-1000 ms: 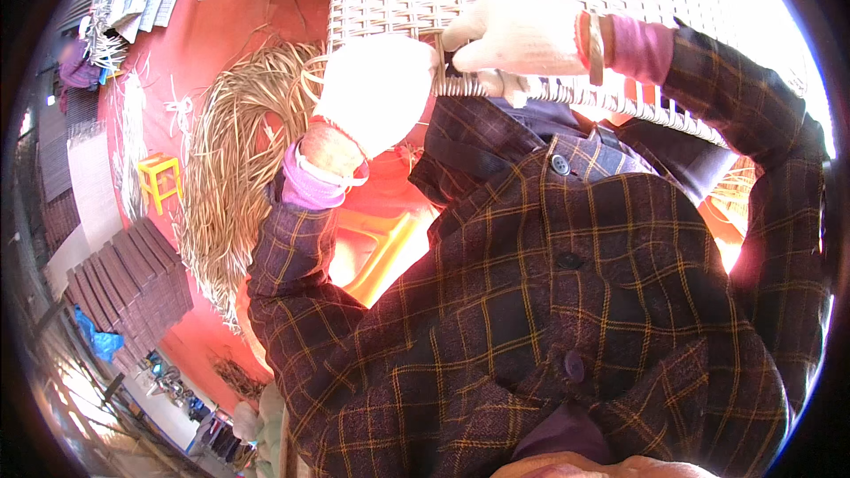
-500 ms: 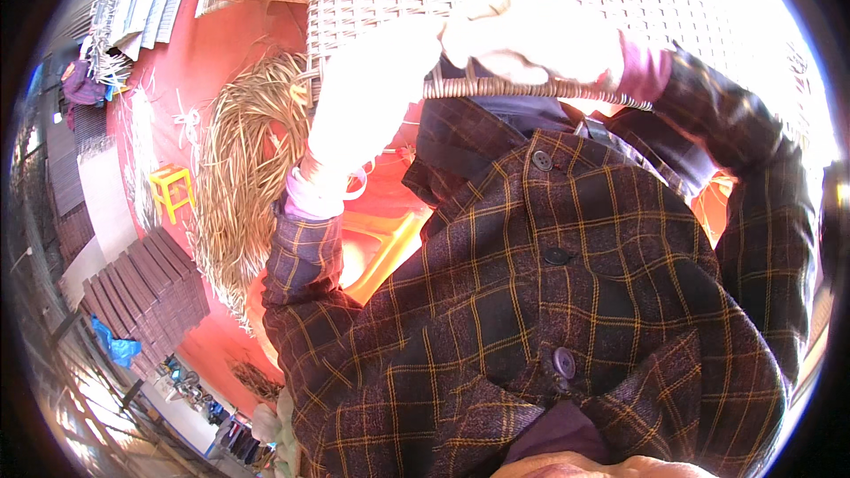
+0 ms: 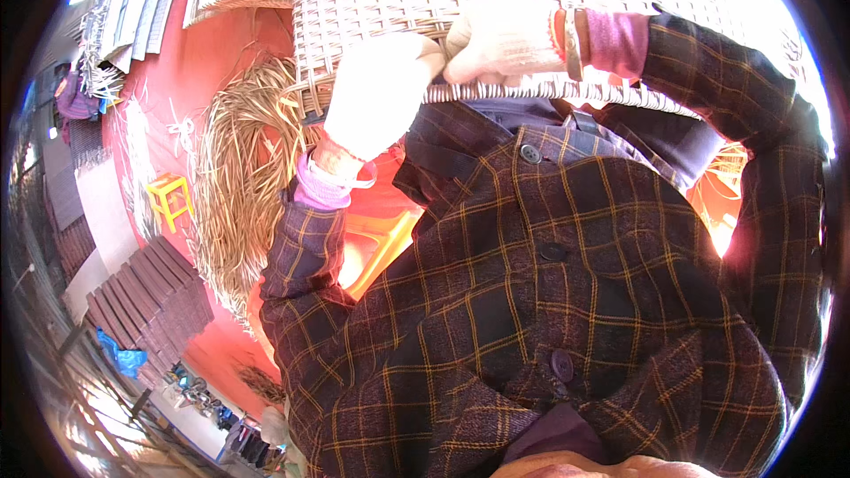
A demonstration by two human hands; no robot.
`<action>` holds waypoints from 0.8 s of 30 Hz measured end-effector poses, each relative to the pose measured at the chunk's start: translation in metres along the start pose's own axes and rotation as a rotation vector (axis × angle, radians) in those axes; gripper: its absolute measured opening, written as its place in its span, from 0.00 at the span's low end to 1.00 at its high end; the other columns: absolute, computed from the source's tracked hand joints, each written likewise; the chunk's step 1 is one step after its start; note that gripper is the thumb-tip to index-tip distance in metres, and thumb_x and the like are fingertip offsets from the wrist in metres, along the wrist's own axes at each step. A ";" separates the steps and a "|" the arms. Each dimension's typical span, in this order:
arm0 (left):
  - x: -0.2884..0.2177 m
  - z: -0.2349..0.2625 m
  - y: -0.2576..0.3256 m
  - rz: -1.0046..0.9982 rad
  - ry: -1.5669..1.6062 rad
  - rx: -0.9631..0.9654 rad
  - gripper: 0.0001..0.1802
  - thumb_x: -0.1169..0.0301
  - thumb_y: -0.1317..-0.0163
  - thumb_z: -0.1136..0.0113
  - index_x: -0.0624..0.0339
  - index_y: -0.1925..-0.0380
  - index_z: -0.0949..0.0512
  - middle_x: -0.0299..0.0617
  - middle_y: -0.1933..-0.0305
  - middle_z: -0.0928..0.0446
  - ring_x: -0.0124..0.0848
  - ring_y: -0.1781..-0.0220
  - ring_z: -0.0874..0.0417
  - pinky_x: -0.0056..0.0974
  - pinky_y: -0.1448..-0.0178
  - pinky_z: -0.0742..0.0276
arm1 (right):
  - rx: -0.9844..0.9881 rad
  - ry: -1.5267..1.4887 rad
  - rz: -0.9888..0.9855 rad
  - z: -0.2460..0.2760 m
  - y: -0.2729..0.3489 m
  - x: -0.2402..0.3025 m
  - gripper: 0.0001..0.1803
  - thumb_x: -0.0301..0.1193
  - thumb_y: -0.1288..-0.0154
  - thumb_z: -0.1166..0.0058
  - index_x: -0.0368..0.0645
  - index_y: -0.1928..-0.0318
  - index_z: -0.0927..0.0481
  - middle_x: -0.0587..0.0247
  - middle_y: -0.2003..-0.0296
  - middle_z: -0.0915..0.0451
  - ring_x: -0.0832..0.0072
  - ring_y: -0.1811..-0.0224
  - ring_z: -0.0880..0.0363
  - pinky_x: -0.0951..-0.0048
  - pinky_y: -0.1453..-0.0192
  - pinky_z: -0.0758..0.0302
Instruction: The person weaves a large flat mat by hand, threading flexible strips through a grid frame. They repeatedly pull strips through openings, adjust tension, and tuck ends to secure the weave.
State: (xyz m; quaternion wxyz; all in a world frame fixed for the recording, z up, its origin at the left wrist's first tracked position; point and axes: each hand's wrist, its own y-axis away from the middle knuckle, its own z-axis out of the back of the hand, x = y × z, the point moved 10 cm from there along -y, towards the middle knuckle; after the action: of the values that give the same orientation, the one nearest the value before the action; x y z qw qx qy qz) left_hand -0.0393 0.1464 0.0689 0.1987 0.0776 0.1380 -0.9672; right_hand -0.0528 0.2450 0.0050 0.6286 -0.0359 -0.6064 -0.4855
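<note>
A large pale woven wicker panel [image 3: 381, 4] fills the top of the view, its near edge wrapped with strands and lying across my lap. My left hand [image 3: 381, 80], in a white glove, is at the left part of this edge with its fingertips pressed together on the weave. Strong glare washes out most of that glove. Right beside it, my gloved right hand [image 3: 505, 42] has its fingers curled over the wrapped edge, nearly touching the left fingertips. Any strand pinched between the fingers is too small to make out.
To the left, a thick bundle of dry straw-like strands [image 3: 235, 150] lies on the red floor [image 3: 239, 40]. Farther off are a small yellow stool [image 3: 168, 199], a stack of brown woven panels [image 3: 146, 292] and a blue plastic bag [image 3: 122, 356]. An orange plastic seat [image 3: 381, 243] shows beneath my left arm.
My right hand has shifted left and slightly away from me, its fingers now more curled at the edge. My left hand's fingertips stay close beside it. The glare on the gloves has lessened.
</note>
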 end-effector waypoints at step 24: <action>-0.039 0.002 -0.030 0.039 -0.006 -0.153 0.05 0.72 0.32 0.33 0.58 0.58 0.14 0.42 0.62 0.16 0.43 0.60 0.13 0.46 0.57 0.16 | -0.188 0.249 0.089 0.029 0.055 -0.020 0.17 0.38 0.30 0.37 0.41 0.49 0.08 0.63 0.76 0.13 0.75 0.81 0.18 0.73 0.70 0.16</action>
State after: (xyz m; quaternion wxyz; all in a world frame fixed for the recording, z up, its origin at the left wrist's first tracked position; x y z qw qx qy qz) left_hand -0.0159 0.1866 0.0863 0.2230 0.0617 0.2093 -0.9501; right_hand -0.0339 0.3035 0.0264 0.7137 -0.0608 -0.4734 -0.5126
